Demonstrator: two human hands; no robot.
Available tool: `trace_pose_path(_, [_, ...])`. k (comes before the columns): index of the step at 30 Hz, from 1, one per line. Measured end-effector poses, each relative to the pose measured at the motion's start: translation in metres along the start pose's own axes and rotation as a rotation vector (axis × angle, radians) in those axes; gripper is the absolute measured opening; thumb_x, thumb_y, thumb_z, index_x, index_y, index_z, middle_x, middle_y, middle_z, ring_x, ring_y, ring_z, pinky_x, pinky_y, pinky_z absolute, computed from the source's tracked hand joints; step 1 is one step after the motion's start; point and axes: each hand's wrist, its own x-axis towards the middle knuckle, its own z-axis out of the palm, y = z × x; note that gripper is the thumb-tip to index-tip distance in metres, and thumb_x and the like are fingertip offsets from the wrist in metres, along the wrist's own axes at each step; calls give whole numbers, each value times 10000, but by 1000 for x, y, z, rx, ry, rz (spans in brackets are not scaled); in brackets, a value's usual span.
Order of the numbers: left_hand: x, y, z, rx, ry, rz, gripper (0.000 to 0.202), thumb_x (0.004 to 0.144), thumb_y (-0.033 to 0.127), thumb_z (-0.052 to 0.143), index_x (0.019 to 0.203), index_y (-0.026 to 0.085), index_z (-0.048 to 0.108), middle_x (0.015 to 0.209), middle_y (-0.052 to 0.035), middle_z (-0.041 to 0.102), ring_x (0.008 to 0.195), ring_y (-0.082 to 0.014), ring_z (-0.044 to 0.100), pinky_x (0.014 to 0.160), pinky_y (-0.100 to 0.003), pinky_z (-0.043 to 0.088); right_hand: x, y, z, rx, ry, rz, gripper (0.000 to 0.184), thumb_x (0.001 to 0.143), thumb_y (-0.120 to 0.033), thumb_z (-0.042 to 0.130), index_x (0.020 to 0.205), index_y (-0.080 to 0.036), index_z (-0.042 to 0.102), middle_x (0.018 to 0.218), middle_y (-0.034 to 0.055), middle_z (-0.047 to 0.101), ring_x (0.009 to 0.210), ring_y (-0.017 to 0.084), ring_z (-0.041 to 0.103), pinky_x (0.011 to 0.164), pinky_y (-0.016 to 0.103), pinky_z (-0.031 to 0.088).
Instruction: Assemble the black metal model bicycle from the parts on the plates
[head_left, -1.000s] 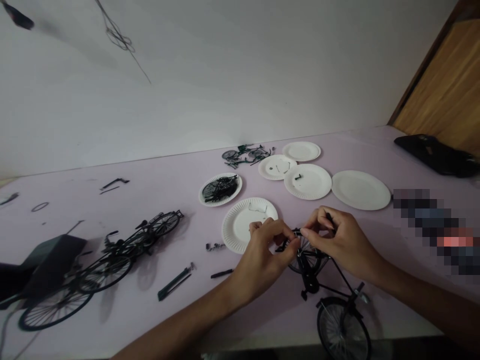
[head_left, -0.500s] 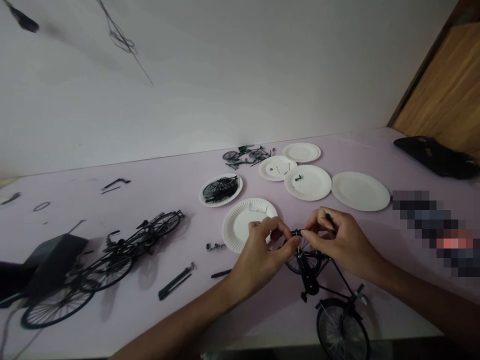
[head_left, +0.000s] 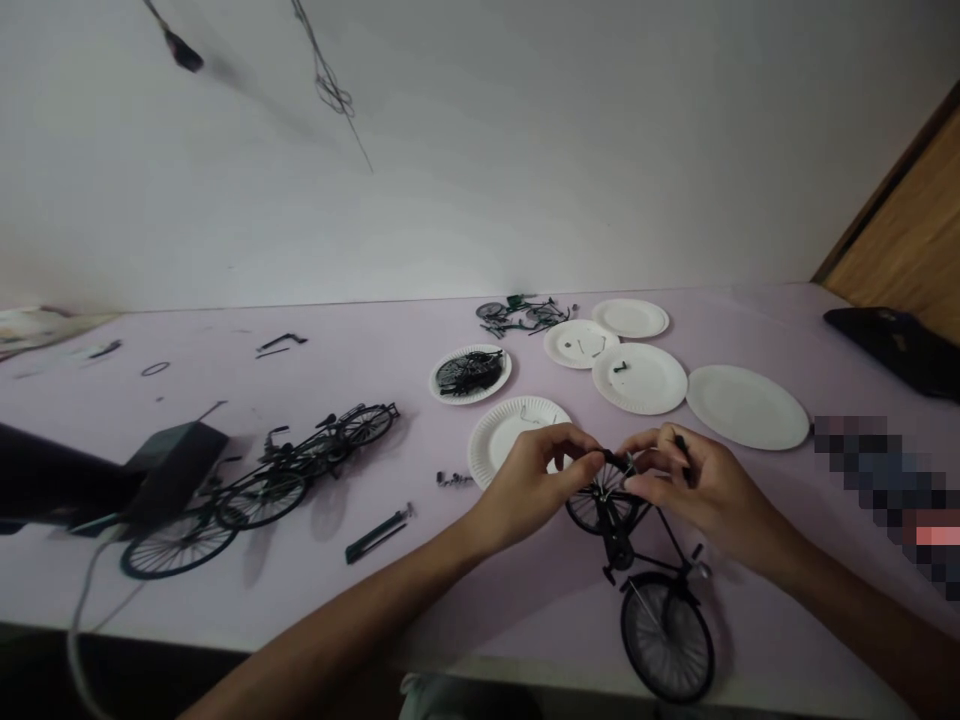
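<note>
A small black model bicycle stands on the pink table near its front edge. My left hand pinches the top of the bicycle's far wheel. My right hand meets it there, fingers closed on the same spot, with a thin dark tool held in that hand. What sits between the fingertips is too small to make out. The near wheel hangs close to the table edge.
Several white paper plates lie beyond my hands; one holds dark parts. Two more model bicycles lie at the left by a dark box. Loose parts lie on the table. A black bag sits far right.
The view has swung left and down, so everything sits further right in frame. Both hands stay pinched on the far wheel; my fingers have shifted slightly.
</note>
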Motion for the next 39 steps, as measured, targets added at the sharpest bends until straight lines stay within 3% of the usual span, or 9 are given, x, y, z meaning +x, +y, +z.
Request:
trace_pose_path(3, [2,-3,-3,-86,21,-25,195,835,300,662,897,116,682,852,-62,684,755,-137,591,691,-255,438,1,1,-2,19,-24,57,451,765,-280,752,684,-231,311,1098,55,665,945,188,655,814,315,560])
trace_pose_path(7, [2,-8,-6,-168,43,-14,214,823,290,688,942,113,677,867,-61,674,760,-130,606,691,-243,462,2,4,-2,30,-105,133,473,774,-282,746,690,-234,283,991,30,651,733,133,616,657,297,588])
trace_pose_path(12, [2,-12,-10,-248,12,-31,291,839,279,689,1075,110,661,872,-61,672,808,-144,647,751,-261,499,2,3,-4,15,-98,115,502,779,-293,752,689,-238,262,885,-2,611,674,123,600,609,287,590])
trace_pose_path(16, [1,-8,-11,-294,20,-40,324,812,275,734,1085,114,666,938,-79,697,868,-164,673,796,-278,525,-2,-6,-6,-49,2,46,504,768,-312,757,672,-239,268,854,1,601,689,137,601,648,303,600])
trace_pose_path(21, [-5,2,-8,-366,-28,-8,330,793,281,771,1059,110,678,1041,-113,718,958,-207,682,864,-340,555,-8,-13,-9,-278,188,-212,497,769,-289,756,649,-242,276,825,20,649,762,178,635,673,283,549])
trace_pose_path(26, [-12,7,-3,-249,103,194,232,784,265,797,960,138,715,953,-80,734,917,-199,685,867,-334,569,-17,-17,-8,-472,256,-430,498,819,-276,722,624,-242,265,809,27,691,723,190,649,633,304,511])
trace_pose_path(33, [-22,17,0,7,146,732,278,803,84,762,1069,123,691,1015,-111,685,953,-180,671,827,-299,579,-29,-26,0,-555,311,-691,478,848,-203,685,589,-253,286,885,49,754,780,231,709,589,344,506])
trace_pose_path(36, [-22,14,-1,135,166,842,292,820,82,743,1095,139,664,1031,-109,678,973,-181,674,828,-293,590,-25,-23,0,-578,330,-726,472,858,-177,663,598,-253,276,916,50,748,751,211,690,582,340,488])
trace_pose_path(39, [-18,6,-1,298,194,914,293,861,102,702,1140,168,640,1054,-106,671,986,-179,675,826,-292,595,-17,-19,-2,-619,367,-754,459,857,-168,650,613,-255,271,976,81,720,816,223,673,669,363,501])
